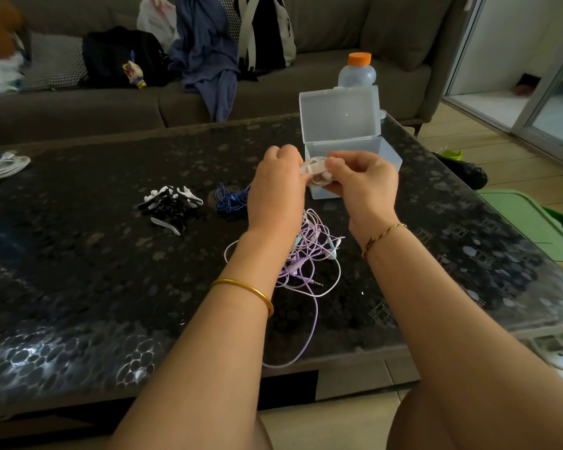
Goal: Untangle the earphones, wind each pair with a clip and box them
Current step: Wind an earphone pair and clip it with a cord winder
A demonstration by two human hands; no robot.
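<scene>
OK, room first: grey sofa (306, 92) runs along the back, piled with a blue garment (205, 56), a black bag (121, 56), a black-and-white backpack (264, 30) and a white plastic bag (156, 19). Glass sliding door (553, 102) is at far right, with light tiled floor (488, 147) below it. A green bin lid (527, 222) sits on the floor beside the table.

Dark glossy pebble-pattern table (78, 287) fills the middle. On it:
- clear plastic box (342, 125) at the far right side, hinged lid standing open
- bottle with orange cap (358, 71) behind the box
- coiled white cable (4, 165) at the far left edge
- tangle of purple and white earphones (309, 258) near the front, under the forearms, one purple lead trailing towards the near edge
- pile of black and white clips (171, 204) mid-table
- blue earphones (229, 199) bunched just right of the clips

Hands are raised above the table, in front of the box. Left hand (278, 186) and right hand (363, 180) both have fingers curled, pinching one small white wound earphone bundle (316, 172) between them. The bundle is clear of the table and not in the box. Can't tell if a clip is on it.
</scene>
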